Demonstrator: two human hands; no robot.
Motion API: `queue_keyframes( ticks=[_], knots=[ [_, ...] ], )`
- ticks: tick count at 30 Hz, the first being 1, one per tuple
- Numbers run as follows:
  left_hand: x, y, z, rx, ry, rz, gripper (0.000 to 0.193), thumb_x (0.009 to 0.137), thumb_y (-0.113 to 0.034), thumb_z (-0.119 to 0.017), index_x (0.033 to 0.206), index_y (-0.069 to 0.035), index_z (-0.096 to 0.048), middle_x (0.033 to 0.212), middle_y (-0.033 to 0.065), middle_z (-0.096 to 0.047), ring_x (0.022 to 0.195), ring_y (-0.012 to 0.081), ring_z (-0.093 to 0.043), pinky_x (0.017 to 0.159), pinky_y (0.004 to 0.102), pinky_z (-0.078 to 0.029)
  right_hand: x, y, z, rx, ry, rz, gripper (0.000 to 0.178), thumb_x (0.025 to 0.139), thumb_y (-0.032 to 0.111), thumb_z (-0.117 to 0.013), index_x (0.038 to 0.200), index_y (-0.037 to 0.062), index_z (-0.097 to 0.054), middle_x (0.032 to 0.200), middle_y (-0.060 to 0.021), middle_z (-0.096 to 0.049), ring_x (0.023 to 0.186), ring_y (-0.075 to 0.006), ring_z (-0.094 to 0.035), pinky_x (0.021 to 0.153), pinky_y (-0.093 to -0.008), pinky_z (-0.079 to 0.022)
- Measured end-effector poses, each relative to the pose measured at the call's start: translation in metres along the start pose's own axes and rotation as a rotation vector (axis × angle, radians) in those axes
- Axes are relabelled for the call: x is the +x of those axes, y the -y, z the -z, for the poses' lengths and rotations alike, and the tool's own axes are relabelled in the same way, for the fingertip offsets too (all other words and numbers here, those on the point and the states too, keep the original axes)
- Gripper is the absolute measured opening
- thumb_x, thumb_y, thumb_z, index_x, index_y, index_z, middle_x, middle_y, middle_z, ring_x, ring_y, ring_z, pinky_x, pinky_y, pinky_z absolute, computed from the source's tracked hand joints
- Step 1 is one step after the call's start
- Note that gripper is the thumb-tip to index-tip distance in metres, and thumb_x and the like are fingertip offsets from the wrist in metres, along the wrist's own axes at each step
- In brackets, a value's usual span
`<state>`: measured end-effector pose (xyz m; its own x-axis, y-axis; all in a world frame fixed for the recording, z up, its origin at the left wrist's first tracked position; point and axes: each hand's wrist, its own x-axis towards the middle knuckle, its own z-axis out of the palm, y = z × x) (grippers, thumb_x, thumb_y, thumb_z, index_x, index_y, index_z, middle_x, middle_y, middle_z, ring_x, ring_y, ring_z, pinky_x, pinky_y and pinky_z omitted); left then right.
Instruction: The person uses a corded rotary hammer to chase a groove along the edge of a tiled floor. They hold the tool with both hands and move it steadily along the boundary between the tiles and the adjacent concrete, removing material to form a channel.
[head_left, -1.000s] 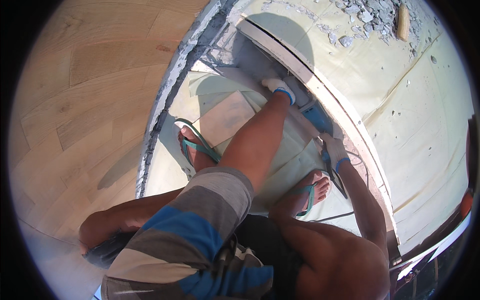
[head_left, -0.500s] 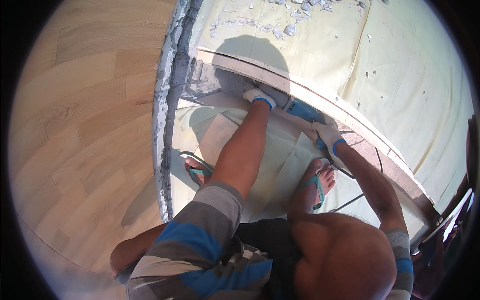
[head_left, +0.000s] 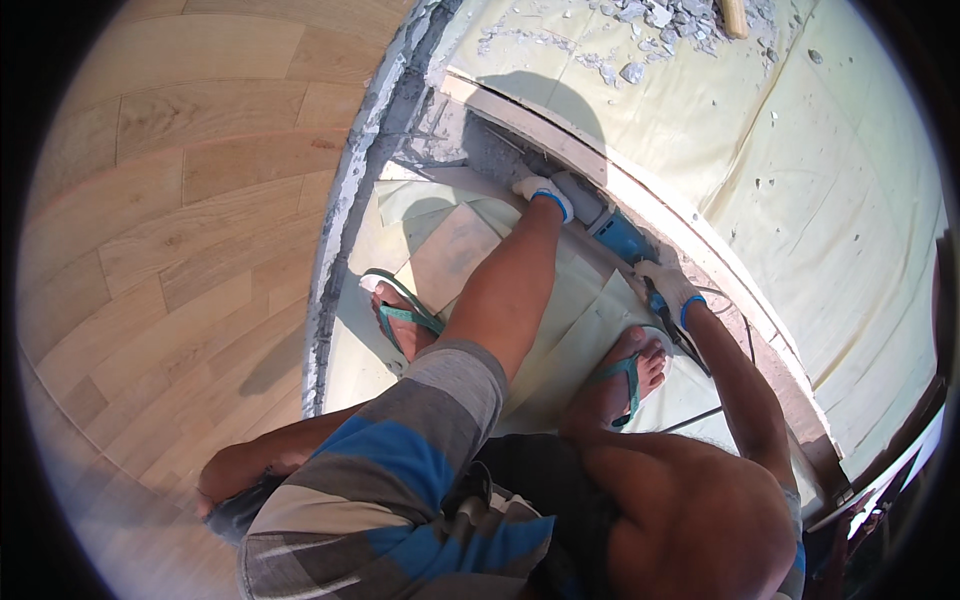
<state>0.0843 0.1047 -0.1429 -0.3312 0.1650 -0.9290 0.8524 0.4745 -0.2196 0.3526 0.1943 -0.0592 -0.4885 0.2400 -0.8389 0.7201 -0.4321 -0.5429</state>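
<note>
Down on the floor between the feet, a blue and grey power tool (head_left: 607,228) lies along a long wooden strip (head_left: 690,250) that runs diagonally from upper left to lower right. No package, label or sign can be made out anywhere near it; the only flat sheets are pale cream pieces of underlay (head_left: 560,330) spread beneath the legs and a wider cream sheet (head_left: 800,180) beyond the strip. The left hand (head_left: 540,190), in a white glove with a blue cuff, has its fingers closed over the grey front end of the tool. The right hand (head_left: 668,290), gloved the same way, is wrapped round the rear of the tool, where a dark cord (head_left: 700,345) trails off toward the right foot. Both feet wear green flip-flops (head_left: 405,312). A rough grey concrete edge (head_left: 355,210) separates the cream sheets from light wood flooring (head_left: 170,230) on the left. Grey rubble (head_left: 650,20) lies scattered at the top, near a wooden handle (head_left: 735,15). The striped sleeve and bare knee hide much of the lower underlay.
</note>
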Motion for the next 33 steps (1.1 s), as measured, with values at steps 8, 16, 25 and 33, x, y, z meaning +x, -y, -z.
queue_keyframes(
  ticks=[8, 16, 25, 33],
  knots=[
    [0.020, 0.004, -0.014, -0.125, 0.007, 0.058, 0.064, 0.096, -0.047, -0.056, 0.151, -0.015, -0.057, 0.157, 0.0110, -0.053, 0.143, 0.0331, -0.051, 0.111, 0.0562, -0.043, 0.013, -0.020, 0.009, -0.257, 0.107, -0.153, 0.050, 0.083, 0.046, -0.070, 0.106, 0.0016, -0.072, 0.090, -0.0104, -0.069, 0.086, -0.0201, -0.063, 0.081, -0.0346, -0.048],
    [0.022, 0.007, -0.009, -0.151, -0.020, 0.056, 0.067, 0.095, -0.049, -0.056, 0.153, -0.016, -0.053, 0.161, 0.0108, -0.046, 0.148, 0.0327, -0.045, 0.115, 0.0557, -0.039, 0.027, -0.036, 0.004, -0.375, -0.063, -0.044, 0.046, 0.080, 0.037, -0.070, 0.110, 0.0028, -0.072, 0.093, -0.0152, -0.071, 0.087, -0.0244, -0.067, 0.079, -0.0379, -0.051],
    [0.012, 0.022, -0.008, -0.139, -0.106, 0.104, 0.066, 0.096, -0.052, -0.055, 0.155, -0.024, -0.050, 0.163, 0.0054, -0.046, 0.148, 0.0305, -0.045, 0.116, 0.0569, -0.038, 0.040, -0.033, -0.016, -0.303, -0.254, -0.074, 0.043, 0.078, 0.035, -0.071, 0.105, 0.0009, -0.070, 0.089, -0.0135, -0.071, 0.082, -0.0250, -0.068, 0.078, -0.0394, -0.053],
    [0.016, 0.033, -0.020, 0.049, -0.213, -0.059, 0.062, 0.096, -0.055, -0.051, 0.152, -0.029, -0.052, 0.160, 0.0020, -0.050, 0.146, 0.0252, -0.049, 0.117, 0.0520, -0.040, 0.033, -0.043, -0.021, -0.495, -0.281, 0.064, 0.077, 0.082, 0.054, -0.064, 0.137, 0.0001, -0.062, 0.137, -0.0278, -0.063, 0.125, -0.0394, -0.062, 0.104, -0.0416, -0.047]
  ],
)
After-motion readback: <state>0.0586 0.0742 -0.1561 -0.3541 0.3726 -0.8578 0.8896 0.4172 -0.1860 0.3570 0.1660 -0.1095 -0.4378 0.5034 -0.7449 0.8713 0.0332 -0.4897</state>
